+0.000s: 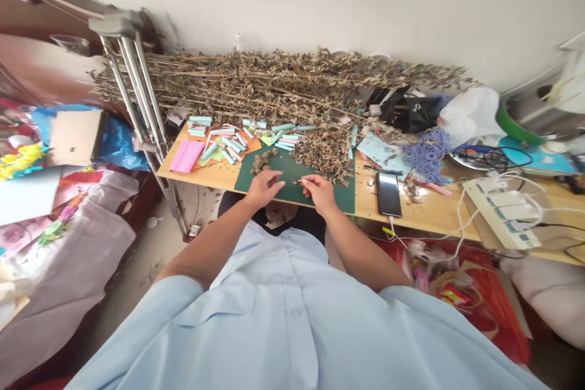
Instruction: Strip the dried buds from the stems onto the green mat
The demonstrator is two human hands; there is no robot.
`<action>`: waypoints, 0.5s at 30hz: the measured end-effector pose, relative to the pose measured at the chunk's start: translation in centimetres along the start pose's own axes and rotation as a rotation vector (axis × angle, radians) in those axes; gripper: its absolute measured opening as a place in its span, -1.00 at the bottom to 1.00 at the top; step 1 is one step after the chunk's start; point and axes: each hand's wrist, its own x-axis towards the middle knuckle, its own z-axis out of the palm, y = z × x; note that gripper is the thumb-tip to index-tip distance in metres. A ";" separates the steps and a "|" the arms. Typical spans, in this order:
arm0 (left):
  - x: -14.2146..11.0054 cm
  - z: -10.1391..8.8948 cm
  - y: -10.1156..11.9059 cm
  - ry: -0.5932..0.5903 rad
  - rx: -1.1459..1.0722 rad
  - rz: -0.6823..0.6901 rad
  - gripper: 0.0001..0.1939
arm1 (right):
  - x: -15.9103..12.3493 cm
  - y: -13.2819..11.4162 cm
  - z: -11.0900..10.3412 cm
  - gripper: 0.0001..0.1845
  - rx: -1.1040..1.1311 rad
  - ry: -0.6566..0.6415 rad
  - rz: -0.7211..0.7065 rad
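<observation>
A green cutting mat lies at the table's front edge. On it, a large heap of dried leaves covers the right side, and a smaller clump of dried leaves sits at the left. My right hand pinches a bit of dried leaf over the mat, in front of the large heap. Facing it, my left hand hovers near the small clump, fingers stretched out and apart, with nothing visible in them. Behind the mat lie several rolled paper tubes in blue, pink and green.
Dried leafy stalks are piled along the wall. Pink paper lies at the table's left end. To the right are a phone on a cable, purple yarn and a power strip. A crutch stands at the left.
</observation>
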 end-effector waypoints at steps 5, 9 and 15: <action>1.6 3.6 2.1 -0.220 -0.297 -0.087 -0.40 | -0.2 0.7 0.9 -0.74 0.028 0.001 0.017; 2.1 4.0 1.8 -0.341 -0.431 -0.226 -0.58 | -0.1 1.3 0.8 -0.70 -0.006 -0.001 0.018; 2.4 3.5 1.2 -0.338 -0.458 -0.277 -0.68 | 0.1 1.3 0.5 -0.60 0.125 0.034 0.023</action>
